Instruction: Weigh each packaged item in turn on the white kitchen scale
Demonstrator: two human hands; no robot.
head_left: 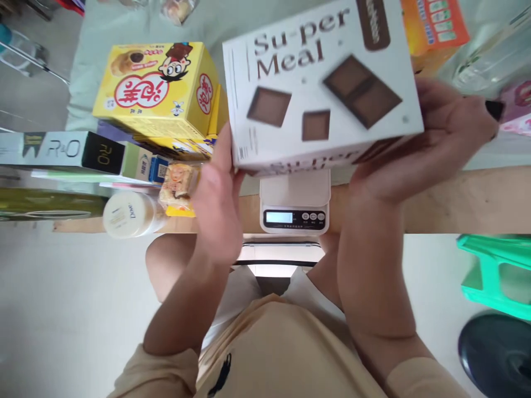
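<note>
A white box point(309, 83) printed "Su-per Meal" with brown chocolate squares is held up between my two hands, slightly tilted. My left hand point(218, 202) grips its lower left corner, thumb and fingers closed on the edge. Around the right end wraps my right hand point(435, 138), its fingers partly hidden and blurred. A small dark object point(494, 109) shows at the edge of that hand; I cannot make out what it is. Below the box sits a white digital scale point(294, 190) with a lit display, its far part hidden by the box.
To the left stand a yellow snack box point(151, 85), a silver and black box point(62, 150), a white-lidded jar point(130, 214), a green bottle point(50, 204) and a wrapped snack point(179, 183). On the right are an orange box point(435, 33), a clear container point(493, 55) and a green stool point(498, 273).
</note>
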